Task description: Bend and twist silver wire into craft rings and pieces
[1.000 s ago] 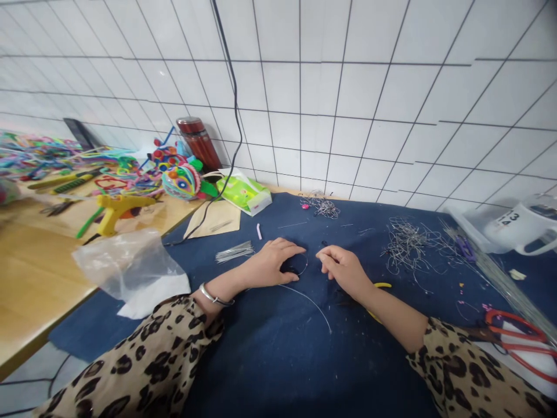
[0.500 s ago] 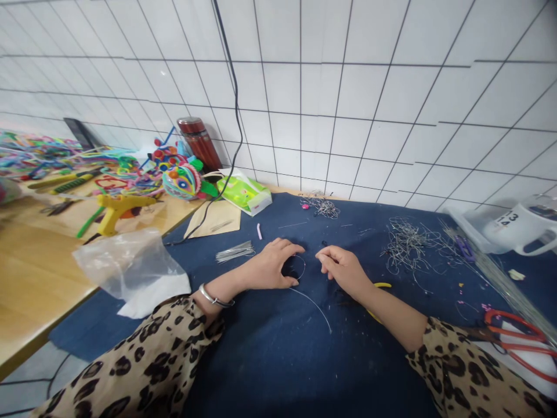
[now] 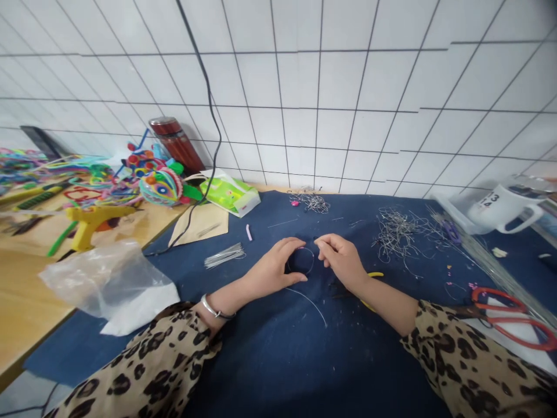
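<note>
My left hand point(image 3: 274, 268) rests on the dark blue cloth point(image 3: 270, 348), its fingers and thumb curled round a small loop of thin silver wire point(image 3: 304, 262). The tail of that wire point(image 3: 311, 302) trails across the cloth toward me. My right hand point(image 3: 342, 258) sits just right of the loop, fingers bent and pinched at the loop's right side. What lies between those fingertips is too small to see. A yellow-handled tool point(image 3: 374, 276) lies partly under my right wrist. Both arms wear leopard-print sleeves, and a silver bracelet point(image 3: 215, 307) is on my left wrist.
Tangled wire scraps point(image 3: 400, 232) lie right of the hands, a smaller heap point(image 3: 311, 200) behind. Red scissors point(image 3: 509, 316) sit at the right, a white mug point(image 3: 500, 209) beyond. A bundle of straight wires point(image 3: 224, 254), a plastic bag point(image 3: 104, 278), a yellow glue gun point(image 3: 93, 217) and colourful craft pieces point(image 3: 161, 186) lie left.
My hands have closed in on each other and the wire loop now sits between them. The camera has shifted, so everything sits a little further left and up.
</note>
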The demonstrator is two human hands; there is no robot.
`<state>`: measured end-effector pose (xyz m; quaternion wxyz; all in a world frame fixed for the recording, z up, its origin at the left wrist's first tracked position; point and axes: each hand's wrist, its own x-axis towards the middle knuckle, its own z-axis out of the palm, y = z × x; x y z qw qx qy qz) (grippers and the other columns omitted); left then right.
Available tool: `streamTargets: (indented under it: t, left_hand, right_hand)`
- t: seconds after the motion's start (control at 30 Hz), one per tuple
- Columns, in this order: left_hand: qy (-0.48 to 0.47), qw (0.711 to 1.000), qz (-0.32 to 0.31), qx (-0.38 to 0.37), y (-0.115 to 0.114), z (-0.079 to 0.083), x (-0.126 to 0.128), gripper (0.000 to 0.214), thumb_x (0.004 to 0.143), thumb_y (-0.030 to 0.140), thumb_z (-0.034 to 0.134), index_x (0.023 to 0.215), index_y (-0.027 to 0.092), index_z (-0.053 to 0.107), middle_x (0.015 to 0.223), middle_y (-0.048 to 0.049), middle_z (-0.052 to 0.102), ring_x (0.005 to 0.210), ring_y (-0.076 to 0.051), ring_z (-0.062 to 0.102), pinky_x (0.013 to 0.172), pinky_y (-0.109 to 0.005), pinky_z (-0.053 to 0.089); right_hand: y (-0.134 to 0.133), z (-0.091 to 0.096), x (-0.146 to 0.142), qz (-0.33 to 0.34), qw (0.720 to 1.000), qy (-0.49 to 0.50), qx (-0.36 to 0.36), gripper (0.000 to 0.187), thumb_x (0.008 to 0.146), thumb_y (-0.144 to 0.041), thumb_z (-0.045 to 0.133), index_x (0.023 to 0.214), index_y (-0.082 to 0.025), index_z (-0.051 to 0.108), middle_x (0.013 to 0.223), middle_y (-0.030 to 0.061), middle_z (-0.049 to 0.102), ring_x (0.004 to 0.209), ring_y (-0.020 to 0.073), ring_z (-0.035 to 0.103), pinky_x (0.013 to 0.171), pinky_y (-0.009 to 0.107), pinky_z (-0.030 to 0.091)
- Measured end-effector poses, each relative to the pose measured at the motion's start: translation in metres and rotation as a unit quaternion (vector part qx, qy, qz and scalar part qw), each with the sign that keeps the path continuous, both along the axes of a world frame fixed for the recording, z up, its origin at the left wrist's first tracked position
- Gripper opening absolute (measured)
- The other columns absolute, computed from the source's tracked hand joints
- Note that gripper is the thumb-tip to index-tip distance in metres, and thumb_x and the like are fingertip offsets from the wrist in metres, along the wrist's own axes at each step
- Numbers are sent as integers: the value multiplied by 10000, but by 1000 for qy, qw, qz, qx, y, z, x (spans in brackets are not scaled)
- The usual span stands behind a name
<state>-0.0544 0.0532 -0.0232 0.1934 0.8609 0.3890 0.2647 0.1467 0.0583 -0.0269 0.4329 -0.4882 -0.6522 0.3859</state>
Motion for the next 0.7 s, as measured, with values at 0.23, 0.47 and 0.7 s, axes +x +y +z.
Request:
streamTargets:
  t: [0.23,0.47,0.7]
  left_hand:
    - [15,1000,17,0,8,-3,-14,491,783,378,590,1230,235,446,1237,-82,512,1163,-225,463,996,-415,372]
    - [66,997,-43,-15,11,-5,-15,469,795,383,574,1226,226,474,1208,-79,562,1134,-225,497,975,-396,380]
    - [85,995,-52,-9,13,-9,-17,499,784,374,587,1248,232,471,1246,-94,541,1162,-244,473,977,-423,361]
  right_hand:
    - [4,-6,2,-11,998,-42,40,188,840,-293,457,896,-198,609,769,4,622,681,121,571,662,247,451]
    - [6,-6,5,70,958,-252,120,197,788,-178,528,962,-212,614,883,19,651,871,167,529,800,298,392]
    - [14,2,18,111,914,-364,137,189,821,-178,496,963,-201,618,881,46,642,847,179,518,778,313,362]
